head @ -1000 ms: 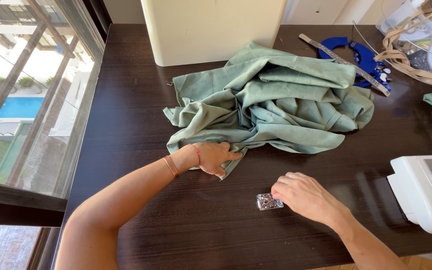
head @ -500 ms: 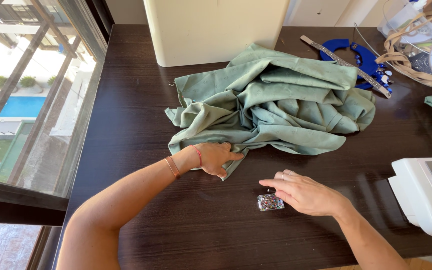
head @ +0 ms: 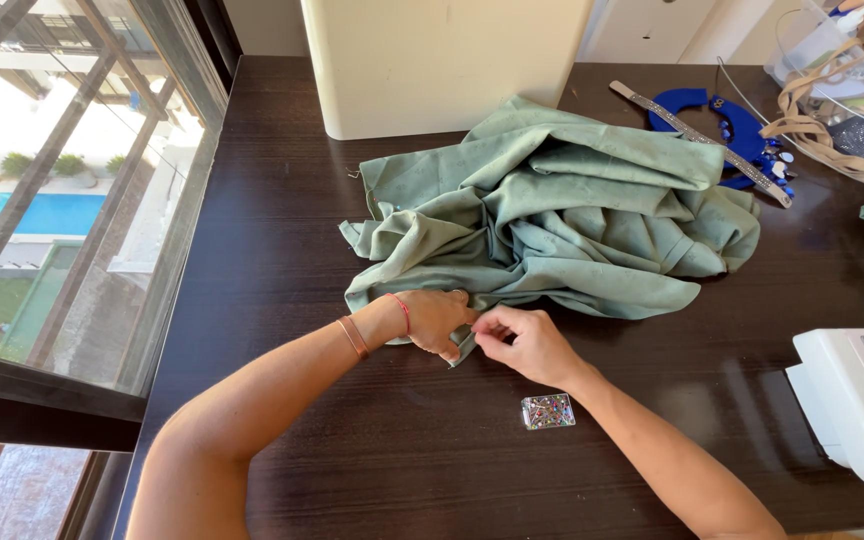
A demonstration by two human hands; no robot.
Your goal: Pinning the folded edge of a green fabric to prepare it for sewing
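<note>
Bare dark tabletop [head: 282,250] lay open from 9 to 11 o'clock of the two hands, running to the window frame [head: 167,250] at the left edge. At 12 to 2 o'clock the heaped green cloth [head: 562,215] blocked the way, with a cream box [head: 442,60] standing behind it. The left hand [head: 437,320] and right hand [head: 522,345] met at the cloth's near corner. A small clear pin box [head: 548,411] sat just beside the right wrist at 5 o'clock. A white sewing machine [head: 857,400] closed off 3 to 4 o'clock. Bare wood lay between the pin box and the machine.
</note>
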